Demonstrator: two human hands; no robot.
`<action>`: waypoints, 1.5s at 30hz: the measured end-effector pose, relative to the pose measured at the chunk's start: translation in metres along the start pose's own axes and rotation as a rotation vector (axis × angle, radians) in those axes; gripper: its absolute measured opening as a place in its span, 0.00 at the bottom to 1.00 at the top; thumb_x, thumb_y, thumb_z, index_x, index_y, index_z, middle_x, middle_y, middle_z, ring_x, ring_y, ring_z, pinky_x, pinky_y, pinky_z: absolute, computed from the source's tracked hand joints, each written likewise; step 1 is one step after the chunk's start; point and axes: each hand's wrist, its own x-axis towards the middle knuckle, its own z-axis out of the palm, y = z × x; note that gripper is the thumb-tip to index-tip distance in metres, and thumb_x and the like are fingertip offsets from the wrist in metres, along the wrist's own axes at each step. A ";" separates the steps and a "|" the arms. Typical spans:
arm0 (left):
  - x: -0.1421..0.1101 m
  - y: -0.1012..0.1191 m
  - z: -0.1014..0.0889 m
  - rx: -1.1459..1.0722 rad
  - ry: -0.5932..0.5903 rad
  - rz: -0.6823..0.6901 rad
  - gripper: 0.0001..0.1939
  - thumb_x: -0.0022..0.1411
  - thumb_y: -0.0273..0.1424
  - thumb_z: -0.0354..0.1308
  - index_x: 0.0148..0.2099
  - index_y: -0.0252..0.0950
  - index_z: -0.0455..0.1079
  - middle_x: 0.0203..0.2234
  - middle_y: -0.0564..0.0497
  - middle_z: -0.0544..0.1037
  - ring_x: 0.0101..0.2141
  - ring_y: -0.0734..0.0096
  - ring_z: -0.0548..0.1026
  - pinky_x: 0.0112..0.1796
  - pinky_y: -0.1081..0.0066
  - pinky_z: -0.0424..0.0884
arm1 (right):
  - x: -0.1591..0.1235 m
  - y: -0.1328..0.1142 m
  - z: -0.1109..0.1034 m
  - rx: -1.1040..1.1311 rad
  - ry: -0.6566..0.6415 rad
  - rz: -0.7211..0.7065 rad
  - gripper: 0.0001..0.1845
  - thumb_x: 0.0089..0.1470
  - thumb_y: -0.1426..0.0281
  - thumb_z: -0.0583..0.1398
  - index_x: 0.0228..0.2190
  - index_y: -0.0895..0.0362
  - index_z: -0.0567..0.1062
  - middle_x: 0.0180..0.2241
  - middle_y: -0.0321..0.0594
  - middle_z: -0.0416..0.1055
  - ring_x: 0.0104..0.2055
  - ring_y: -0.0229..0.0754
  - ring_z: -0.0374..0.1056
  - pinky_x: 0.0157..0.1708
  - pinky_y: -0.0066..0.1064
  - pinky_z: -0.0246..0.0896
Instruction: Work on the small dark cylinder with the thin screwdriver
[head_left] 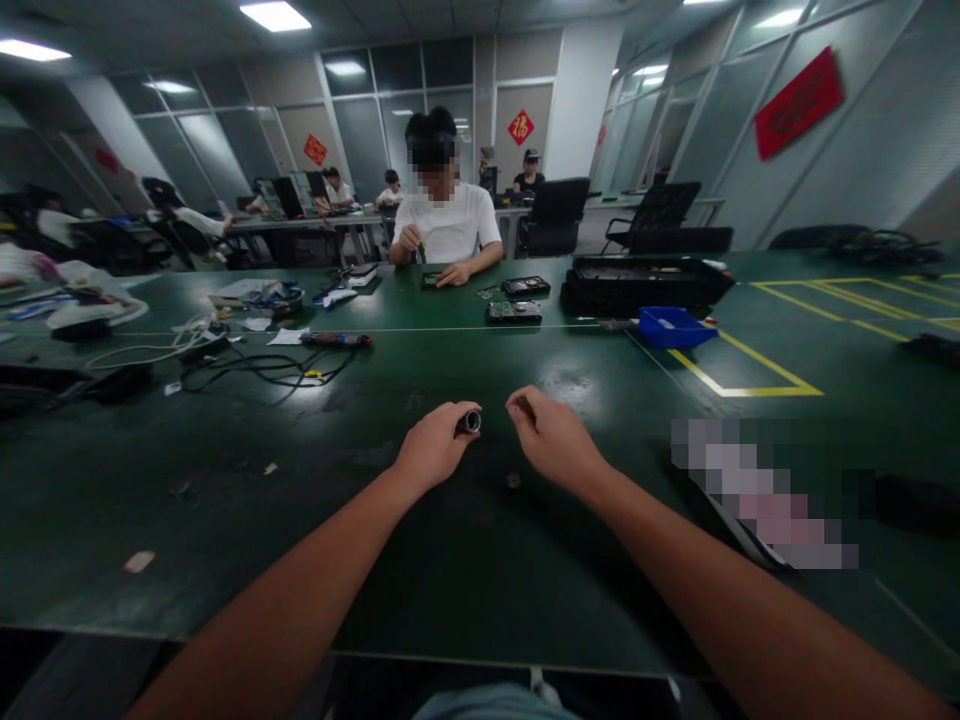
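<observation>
My left hand [435, 447] is closed around a short dark tube with a silvery rim [470, 422]. The tube's round open end points toward me; its kind is not plain, and my fingers cover the rest of it. A hand's width to the right, my right hand [556, 440] is raised over the table with its fingers curled and the fingertips pinched together. Whatever sits in that pinch, if anything, is hidden. On the green tabletop [450, 580] between and below my hands lies a small round, shiny piece [513, 480].
Across the table a person in a white shirt [450, 222] works on a small device. Hard drives [514, 312], a black case [646, 285] and a blue bin [675, 327] lie ahead. Cables [262, 370] and a screwdriver-like tool [336, 340] are left; a blurred-out flat item [757, 495] lies right.
</observation>
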 end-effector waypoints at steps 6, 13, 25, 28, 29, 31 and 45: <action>0.000 -0.001 0.001 0.004 -0.011 -0.010 0.19 0.63 0.31 0.61 0.56 0.46 0.71 0.47 0.49 0.78 0.47 0.59 0.76 0.48 0.61 0.70 | -0.002 0.004 -0.004 -0.159 -0.407 0.018 0.12 0.54 0.57 0.63 0.27 0.51 0.78 0.25 0.39 0.76 0.24 0.43 0.69 0.19 0.31 0.50; -0.001 0.000 0.000 0.013 -0.026 -0.019 0.19 0.63 0.32 0.60 0.57 0.47 0.70 0.47 0.49 0.77 0.46 0.59 0.76 0.48 0.61 0.70 | -0.001 0.002 -0.013 -0.210 -0.616 -0.022 0.07 0.50 0.62 0.65 0.30 0.51 0.82 0.29 0.40 0.78 0.27 0.43 0.71 0.21 0.31 0.52; 0.000 0.000 0.002 0.008 -0.018 0.004 0.19 0.62 0.31 0.61 0.56 0.45 0.71 0.48 0.49 0.78 0.47 0.60 0.75 0.49 0.62 0.70 | 0.001 -0.005 -0.010 -0.139 -0.514 -0.010 0.08 0.55 0.65 0.64 0.37 0.51 0.81 0.34 0.37 0.80 0.34 0.44 0.73 0.30 0.32 0.60; 0.000 0.003 0.001 -0.029 -0.023 0.032 0.18 0.63 0.30 0.61 0.55 0.45 0.71 0.47 0.50 0.78 0.46 0.60 0.75 0.49 0.62 0.70 | 0.000 -0.007 -0.007 -0.070 -0.356 -0.019 0.09 0.59 0.67 0.61 0.39 0.52 0.81 0.35 0.38 0.80 0.35 0.43 0.74 0.32 0.33 0.62; 0.000 0.004 0.001 -0.048 -0.029 0.047 0.17 0.63 0.29 0.60 0.55 0.45 0.72 0.46 0.50 0.78 0.46 0.61 0.75 0.49 0.63 0.70 | 0.000 -0.007 -0.006 -0.047 -0.311 -0.023 0.09 0.60 0.67 0.61 0.40 0.52 0.81 0.36 0.38 0.81 0.35 0.43 0.74 0.33 0.33 0.63; -0.001 0.006 0.000 -0.087 -0.043 0.075 0.15 0.64 0.30 0.59 0.53 0.45 0.72 0.45 0.50 0.78 0.46 0.62 0.75 0.48 0.63 0.70 | -0.001 -0.008 -0.005 -0.013 -0.231 -0.047 0.09 0.60 0.68 0.61 0.40 0.51 0.82 0.37 0.38 0.81 0.36 0.43 0.74 0.35 0.34 0.64; -0.002 0.015 -0.001 -0.240 -0.061 0.214 0.18 0.63 0.25 0.58 0.55 0.41 0.72 0.48 0.48 0.78 0.48 0.62 0.75 0.50 0.62 0.70 | -0.002 -0.004 0.005 0.040 -0.029 -0.107 0.07 0.56 0.69 0.66 0.39 0.53 0.80 0.36 0.39 0.78 0.36 0.42 0.72 0.36 0.33 0.64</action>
